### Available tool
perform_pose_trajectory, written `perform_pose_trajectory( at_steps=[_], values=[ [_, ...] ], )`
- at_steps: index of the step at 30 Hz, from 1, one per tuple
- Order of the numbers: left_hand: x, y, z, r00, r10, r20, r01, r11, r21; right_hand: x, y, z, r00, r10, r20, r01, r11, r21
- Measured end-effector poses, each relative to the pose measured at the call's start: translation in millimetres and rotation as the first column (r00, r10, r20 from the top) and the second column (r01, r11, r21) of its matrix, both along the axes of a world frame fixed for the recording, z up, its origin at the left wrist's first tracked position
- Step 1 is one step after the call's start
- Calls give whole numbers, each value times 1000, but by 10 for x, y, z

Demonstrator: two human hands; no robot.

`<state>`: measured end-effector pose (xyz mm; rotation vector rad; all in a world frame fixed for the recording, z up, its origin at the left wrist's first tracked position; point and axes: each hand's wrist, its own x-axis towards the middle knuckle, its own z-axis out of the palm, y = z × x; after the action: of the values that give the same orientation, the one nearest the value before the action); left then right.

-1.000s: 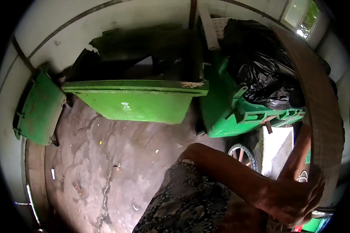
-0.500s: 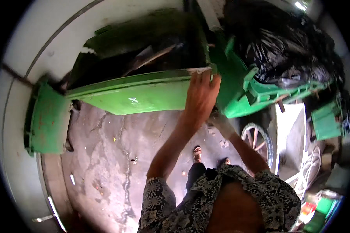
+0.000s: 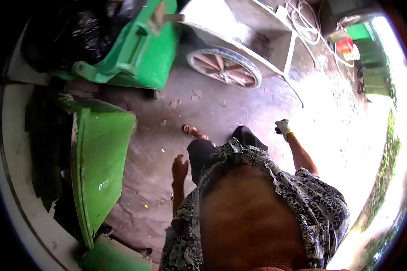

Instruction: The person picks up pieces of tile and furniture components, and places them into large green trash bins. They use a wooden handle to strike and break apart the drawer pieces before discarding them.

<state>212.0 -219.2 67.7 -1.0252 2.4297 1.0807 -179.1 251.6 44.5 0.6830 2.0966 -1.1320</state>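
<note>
My left hand, bare, hangs beside my left thigh with its fingers loosely bent and a little apart; nothing shows in it. Out to the right, over the bright floor, my right hand wears a pale glove with dark fingertips and a yellow cuff. Its fingers are half curled and nothing shows in them. Nearest to the left hand, though well apart from it, is a large green bin at the left. A second green wheeled bin stands farther ahead, piled with black garbage bags.
Ahead stands a metal handcart with a spoked wheel and a thin bar jutting low. A pale hose lies coiled by it. Small debris dots the concrete floor. A red and white bucket stands far right, near green plants.
The view has swung to the right, so the bins now sit at the left. My left hand has come off the large bin's rim and dropped to my side; my right hand has moved out rightward.
</note>
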Motion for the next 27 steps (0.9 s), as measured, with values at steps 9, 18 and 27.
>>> perform_pose_trajectory(
  at_steps=[9,18,27],
  values=[
    [-569,487,2,998,52,26,-49,991,-128,1179,1475,161,950,81,301,-79,997,-19],
    [-1039,1634,-27,994,-84,76,77,993,92,967,2657,-140,934,-212,288,213,977,27],
    [-989,981,-240,933,-308,185,296,951,87,620,2146,36,973,-218,75,223,972,-74]
  ],
)
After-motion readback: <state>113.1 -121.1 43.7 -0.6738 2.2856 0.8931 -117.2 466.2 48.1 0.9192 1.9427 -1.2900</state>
